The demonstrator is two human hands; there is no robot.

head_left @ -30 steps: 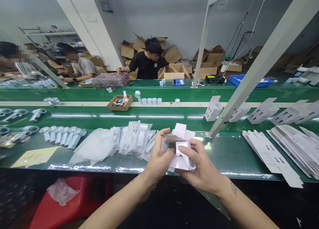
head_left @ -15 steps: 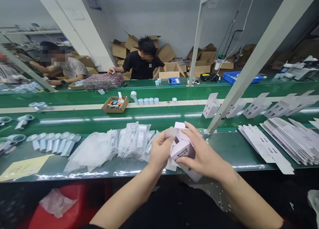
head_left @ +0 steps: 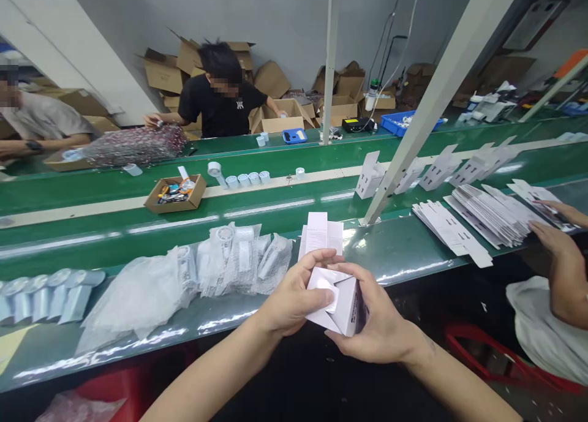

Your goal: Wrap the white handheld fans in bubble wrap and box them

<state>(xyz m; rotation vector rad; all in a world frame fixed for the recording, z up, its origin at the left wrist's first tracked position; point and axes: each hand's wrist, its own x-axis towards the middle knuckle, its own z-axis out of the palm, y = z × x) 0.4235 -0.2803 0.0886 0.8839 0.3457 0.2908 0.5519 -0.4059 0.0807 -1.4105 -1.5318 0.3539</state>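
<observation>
A small white cardboard box point(head_left: 346, 308) is held between my two hands over the bench's front edge, with its folded end flaps facing me. My left hand point(head_left: 291, 296) grips one side, and its thumb presses on the flaps. Around the opposite side wrap the fingers and thumb of my right hand point(head_left: 383, 315). Just beyond my fingers are white printed panels point(head_left: 316, 231); whether they belong to the box I cannot tell. Left of my hands lie light-blue handheld fans in bubble wrap point(head_left: 243, 253) and loose bubble bags point(head_left: 138, 293).
Unwrapped light-blue fans point(head_left: 76, 296) line the left. Flat white cartons point(head_left: 452, 232) are stacked right, near a co-worker's hands point(head_left: 558, 232). Erected boxes point(head_left: 370, 177) stand behind a slanted metal post point(head_left: 413, 116). A parts box point(head_left: 177, 195) sits on the green line; another person point(head_left: 218, 103) works opposite.
The box has turned so its flap end faces me, and my left thumb now presses on it. My view has swung right, bringing a co-worker's hands into sight.
</observation>
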